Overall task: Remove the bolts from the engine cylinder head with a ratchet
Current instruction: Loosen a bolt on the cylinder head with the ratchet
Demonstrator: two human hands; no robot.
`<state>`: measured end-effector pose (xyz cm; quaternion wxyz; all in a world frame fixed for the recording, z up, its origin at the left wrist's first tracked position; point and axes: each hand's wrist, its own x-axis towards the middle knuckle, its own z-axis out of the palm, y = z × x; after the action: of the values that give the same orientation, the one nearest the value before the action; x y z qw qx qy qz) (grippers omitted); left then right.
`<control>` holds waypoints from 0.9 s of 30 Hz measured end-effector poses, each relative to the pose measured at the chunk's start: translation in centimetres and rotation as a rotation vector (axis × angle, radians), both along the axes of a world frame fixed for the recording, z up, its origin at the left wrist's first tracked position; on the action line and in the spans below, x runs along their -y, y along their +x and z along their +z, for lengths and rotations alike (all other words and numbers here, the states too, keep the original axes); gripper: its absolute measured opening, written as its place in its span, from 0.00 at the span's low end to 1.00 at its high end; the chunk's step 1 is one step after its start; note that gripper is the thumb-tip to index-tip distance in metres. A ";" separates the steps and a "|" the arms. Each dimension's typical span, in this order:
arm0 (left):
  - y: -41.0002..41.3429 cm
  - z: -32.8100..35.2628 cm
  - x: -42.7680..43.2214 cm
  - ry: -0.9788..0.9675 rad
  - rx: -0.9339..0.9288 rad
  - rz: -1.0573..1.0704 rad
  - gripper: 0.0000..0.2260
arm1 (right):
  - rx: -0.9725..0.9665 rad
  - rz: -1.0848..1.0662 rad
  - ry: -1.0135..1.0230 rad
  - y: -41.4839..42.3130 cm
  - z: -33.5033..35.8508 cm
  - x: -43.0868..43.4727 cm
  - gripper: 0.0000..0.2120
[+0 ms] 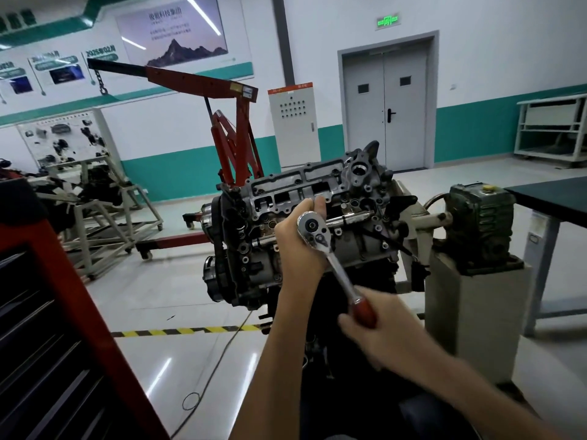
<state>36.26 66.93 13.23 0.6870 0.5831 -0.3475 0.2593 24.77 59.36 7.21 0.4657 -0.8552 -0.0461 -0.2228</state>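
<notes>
The grey engine cylinder head (305, 188) sits on a stand at the centre, its top face tilted toward me, with several small bolts along its edges. A chrome ratchet (320, 239) with a dark red handle lies across its front. My left hand (298, 239) wraps round the ratchet's head from behind and holds it against the engine. My right hand (378, 325) grips the red handle lower right. The socket and the bolt under the ratchet head are hidden by the tool and my fingers.
A red tool cabinet (63, 328) stands close at the left. A red engine hoist (228, 128) is behind the engine. The stand's gearbox (476, 223) and a dark-topped table (552, 198) are at the right. A cable (219, 350) lies on the glossy floor.
</notes>
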 end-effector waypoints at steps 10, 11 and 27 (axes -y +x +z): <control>1.4 1.3 -2.0 0.322 0.152 -0.028 0.19 | -0.022 -0.077 -0.683 1.4 8.7 7.7 0.13; 1.4 1.5 -2.0 0.367 0.172 -0.034 0.20 | 0.016 -0.120 -0.811 1.8 10.2 8.7 0.09; 1.3 0.2 -0.9 0.141 -0.002 -0.013 0.21 | -0.048 -0.005 -0.247 0.6 2.4 2.1 0.13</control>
<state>37.51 67.84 13.44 0.6463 0.6279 -0.3680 0.2293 25.36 57.22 9.62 0.3573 -0.9113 -0.0598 -0.1960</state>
